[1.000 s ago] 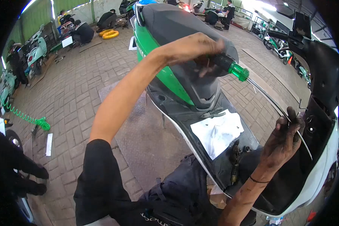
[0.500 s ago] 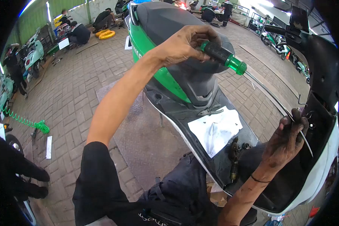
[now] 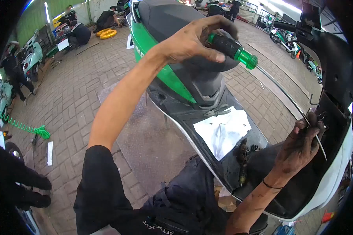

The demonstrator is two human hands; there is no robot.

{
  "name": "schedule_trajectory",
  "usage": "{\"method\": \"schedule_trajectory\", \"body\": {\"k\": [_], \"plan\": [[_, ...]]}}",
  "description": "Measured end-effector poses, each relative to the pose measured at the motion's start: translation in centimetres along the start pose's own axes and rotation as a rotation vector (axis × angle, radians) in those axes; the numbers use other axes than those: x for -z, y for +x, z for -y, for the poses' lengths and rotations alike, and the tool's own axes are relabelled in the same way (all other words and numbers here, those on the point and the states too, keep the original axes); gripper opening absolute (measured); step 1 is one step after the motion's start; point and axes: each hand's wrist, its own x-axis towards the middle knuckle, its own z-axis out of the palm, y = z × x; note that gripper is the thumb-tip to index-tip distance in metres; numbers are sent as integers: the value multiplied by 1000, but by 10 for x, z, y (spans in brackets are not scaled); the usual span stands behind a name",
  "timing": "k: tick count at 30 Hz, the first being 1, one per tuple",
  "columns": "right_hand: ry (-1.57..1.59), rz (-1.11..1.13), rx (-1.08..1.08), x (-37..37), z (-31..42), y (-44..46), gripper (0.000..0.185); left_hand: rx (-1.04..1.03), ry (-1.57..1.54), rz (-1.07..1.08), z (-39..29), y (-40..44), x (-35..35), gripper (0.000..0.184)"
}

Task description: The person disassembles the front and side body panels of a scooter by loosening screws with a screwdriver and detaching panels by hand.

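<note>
A long screwdriver with a green and black handle slants down to the right across the view. My left hand is curled loosely around the handle, thumb stretched along its near side. Near the lower end of the shaft, my blackened right hand pinches the metal between thumb and fingers. The shaft's thin end sticks out below those fingers, in front of the dark inner front panel of a scooter. Whether the tip touches anything I cannot tell.
White paper and dark greasy parts lie on the scooter's footboard. The seat rises behind my left hand. A green coiled hose lies on the brick floor. Other people work near scooters behind.
My left hand's fingers have loosened and spread around the handle, with the thumb extending. The handle has shifted slightly up. My right hand stays on the shaft.
</note>
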Motion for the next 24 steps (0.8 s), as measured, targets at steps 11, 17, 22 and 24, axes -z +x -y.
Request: {"method": "schedule_trajectory", "body": {"k": [11, 17, 22, 24], "plan": [[-19, -38, -19, 2, 6, -2, 29, -57, 85, -35, -3, 2, 1, 31], [-12, -78, -38, 7, 10, 1, 29, 596, -277, 183, -6, 6, 13, 30], [57, -20, -65, 13, 12, 0, 30, 125, 103, 17, 1, 5, 1, 45], [-28, -34, -28, 20, 9, 1, 30, 124, 237, 110, -2, 10, 5, 52]]}}
